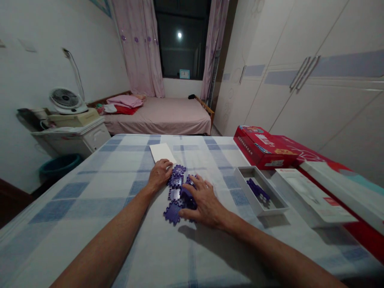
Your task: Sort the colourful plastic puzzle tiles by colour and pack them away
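Observation:
Several purple interlocking tiles (173, 212) with notched edges lie on the checked cloth, most of them in a rough column. My left hand (160, 175) is at the upper left of this column, its fingers curled together and the thumb against a tile's edge. Spread over the right side of the tiles is my right hand (205, 202), with the thumb well apart from the index finger. Beneath it a tilted tile (187, 195) partly shows; the palm hides other pieces. A white card or booklet (162, 152) lies just beyond my left hand.
On the right stands an open white box (271, 210) holding more purple pieces (258, 190). Beside it are a white lid (316, 196) and a red box (264, 148). A bed (168, 114) is beyond the table; a fan (66, 100) stands at left.

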`<state>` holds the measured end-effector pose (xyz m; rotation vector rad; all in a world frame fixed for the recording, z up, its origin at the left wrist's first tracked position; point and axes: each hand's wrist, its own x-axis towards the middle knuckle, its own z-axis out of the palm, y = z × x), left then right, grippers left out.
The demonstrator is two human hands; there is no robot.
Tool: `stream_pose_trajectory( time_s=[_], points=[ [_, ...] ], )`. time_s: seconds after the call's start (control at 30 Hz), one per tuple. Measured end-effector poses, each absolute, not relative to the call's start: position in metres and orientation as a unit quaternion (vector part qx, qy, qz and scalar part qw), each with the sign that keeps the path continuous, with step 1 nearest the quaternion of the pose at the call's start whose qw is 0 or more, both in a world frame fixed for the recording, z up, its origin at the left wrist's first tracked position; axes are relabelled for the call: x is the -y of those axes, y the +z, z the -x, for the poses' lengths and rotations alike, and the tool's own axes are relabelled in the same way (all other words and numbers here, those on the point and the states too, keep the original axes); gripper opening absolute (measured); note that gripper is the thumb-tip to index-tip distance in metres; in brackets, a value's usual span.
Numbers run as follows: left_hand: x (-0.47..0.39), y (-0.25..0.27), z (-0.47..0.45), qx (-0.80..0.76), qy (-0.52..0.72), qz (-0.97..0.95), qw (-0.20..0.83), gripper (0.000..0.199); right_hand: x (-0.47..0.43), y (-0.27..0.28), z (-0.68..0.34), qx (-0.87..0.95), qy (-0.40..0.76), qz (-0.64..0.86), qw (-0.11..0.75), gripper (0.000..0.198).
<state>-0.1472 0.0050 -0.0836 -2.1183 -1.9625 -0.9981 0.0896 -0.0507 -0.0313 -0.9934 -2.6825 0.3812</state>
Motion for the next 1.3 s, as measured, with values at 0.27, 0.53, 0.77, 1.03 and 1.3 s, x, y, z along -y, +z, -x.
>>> stream_pose_trajectory(
  time_s=[0.27, 0.53, 0.77, 1.03, 1.3],
  points=[
    [-0.006, -0.085, 0.151, 0.635, -0.318, 0.703, 0.043, 0.025, 0.014, -0.048, -0.081, 0.899, 0.145, 0.393, 0.130, 0.090],
    [-0.007, -0.087, 0.152, 0.637, -0.310, 0.703, 0.053, 0.026, 0.014, -0.045, -0.083, 0.892, 0.172, 0.365, 0.204, 0.063],
    [-0.007, -0.088, 0.154, 0.636, -0.303, 0.708, 0.049, 0.027, 0.009, -0.050, -0.086, 0.863, 0.222, 0.346, 0.293, 0.039],
    [-0.009, -0.090, 0.156, 0.639, -0.306, 0.705, 0.039, 0.032, -0.013, 0.006, -0.171, 0.767, 0.172, 0.459, 0.413, 0.031],
    [-0.010, -0.091, 0.158, 0.633, -0.311, 0.708, 0.046, 0.033, -0.039, 0.000, -0.262, 0.707, 0.120, 0.605, 0.346, 0.037]
  ],
)
